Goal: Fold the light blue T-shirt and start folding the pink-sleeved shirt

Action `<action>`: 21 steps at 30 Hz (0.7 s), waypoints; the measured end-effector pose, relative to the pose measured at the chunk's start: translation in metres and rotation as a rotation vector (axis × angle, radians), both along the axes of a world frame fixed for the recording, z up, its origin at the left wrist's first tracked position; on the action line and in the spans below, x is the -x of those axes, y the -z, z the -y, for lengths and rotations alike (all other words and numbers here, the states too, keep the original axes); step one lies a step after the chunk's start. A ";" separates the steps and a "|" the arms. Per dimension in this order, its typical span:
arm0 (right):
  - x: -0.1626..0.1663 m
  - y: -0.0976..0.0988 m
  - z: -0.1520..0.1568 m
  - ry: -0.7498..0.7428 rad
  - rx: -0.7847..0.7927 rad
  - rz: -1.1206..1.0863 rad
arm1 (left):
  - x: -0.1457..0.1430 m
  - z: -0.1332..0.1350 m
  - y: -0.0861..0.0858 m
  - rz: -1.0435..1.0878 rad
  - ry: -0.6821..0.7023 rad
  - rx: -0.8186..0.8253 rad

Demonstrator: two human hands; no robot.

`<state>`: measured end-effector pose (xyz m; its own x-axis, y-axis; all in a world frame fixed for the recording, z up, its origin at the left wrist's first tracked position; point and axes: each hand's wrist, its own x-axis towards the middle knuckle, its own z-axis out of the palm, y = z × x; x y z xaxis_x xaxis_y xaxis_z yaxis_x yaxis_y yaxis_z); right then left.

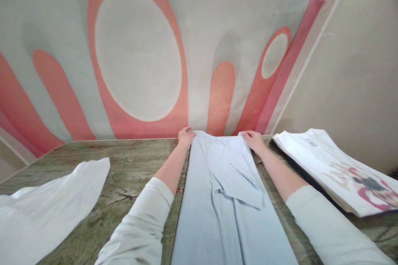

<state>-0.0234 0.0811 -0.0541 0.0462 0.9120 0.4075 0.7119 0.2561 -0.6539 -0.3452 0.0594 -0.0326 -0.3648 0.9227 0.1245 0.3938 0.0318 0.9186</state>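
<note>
A long, narrow-folded light blue shirt (199, 198) lies straight in front of me, its lower end running out of view at the bottom. A sleeve-like flap is folded across its upper part. My left hand (185, 137) pinches the far left corner, thumb against the cloth and index finger raised a little. At the far right corner, my right hand (253, 140) grips the cloth between thumb and fingers. The far edge between both hands is slightly lifted and sags in the middle.
A wood-patterned table (133, 165) lies beneath everything. Folded T-shirts (329, 157) are stacked at the right, the top one white with a cartoon mouse print. White cloth (59, 203) lies at the left. Behind the table stands a pink-and-grey patterned wall (199, 20).
</note>
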 end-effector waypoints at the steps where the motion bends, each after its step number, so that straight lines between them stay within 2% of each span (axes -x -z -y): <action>1: -0.001 0.000 -0.001 0.015 -0.007 0.016 | 0.001 -0.002 0.001 -0.021 -0.016 -0.001; 8: 0.001 0.000 0.000 0.053 -0.016 0.113 | 0.004 0.003 0.001 -0.211 -0.029 -0.028; 15: 0.005 -0.008 0.018 0.073 -0.096 0.104 | -0.005 0.040 -0.009 -0.368 0.081 -0.095; 18: 0.013 -0.017 0.040 -0.001 -0.139 0.121 | -0.012 0.066 -0.022 -0.411 0.125 -0.127; 21: 0.028 -0.025 0.076 -0.217 -0.179 0.196 | -0.024 0.092 -0.036 -0.431 0.226 -0.164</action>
